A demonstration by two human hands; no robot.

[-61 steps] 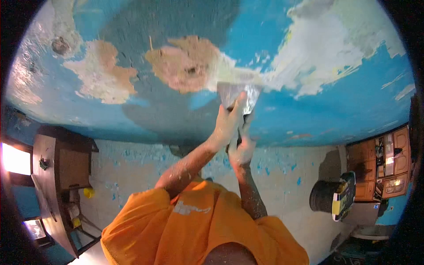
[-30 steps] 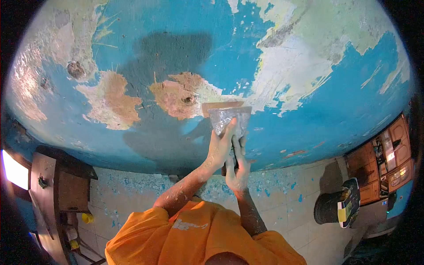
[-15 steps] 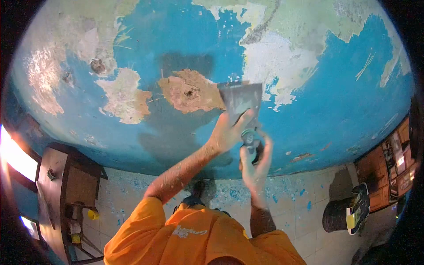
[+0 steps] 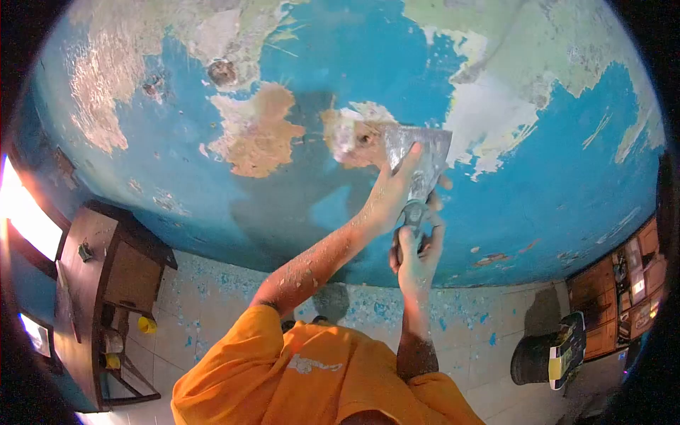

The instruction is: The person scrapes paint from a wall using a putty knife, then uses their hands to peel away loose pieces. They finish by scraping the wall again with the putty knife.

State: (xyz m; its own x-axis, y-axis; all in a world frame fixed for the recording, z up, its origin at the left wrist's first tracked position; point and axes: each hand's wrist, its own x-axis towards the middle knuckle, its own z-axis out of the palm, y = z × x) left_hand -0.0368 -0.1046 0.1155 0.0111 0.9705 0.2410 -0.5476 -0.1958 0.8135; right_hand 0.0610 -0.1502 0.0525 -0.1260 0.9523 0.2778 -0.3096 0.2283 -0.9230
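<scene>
A wide metal scraper (image 4: 419,152) lies with its blade against the blue wall (image 4: 340,64), just right of a peeled patch (image 4: 347,134) with a small dark hole. My right hand (image 4: 416,258) is closed round the scraper's dark handle, below the blade. My left hand (image 4: 393,191) presses on the blade from the left, fingers stretched along its metal face. Pale dust and flakes cover both forearms. Bare plaster shows in another patch (image 4: 258,134) to the left.
Blue paint flakes (image 4: 382,309) litter the tiled floor (image 4: 212,319) at the wall's foot. A wooden desk (image 4: 106,283) stands at left, near a bright window (image 4: 32,212). At right are a black chair (image 4: 535,358) and a wooden cabinet (image 4: 593,297).
The view has shifted, so the peeled patches sit further right. Both hands and the scraper have moved slightly right in view, and the patch beside the blade looks paler.
</scene>
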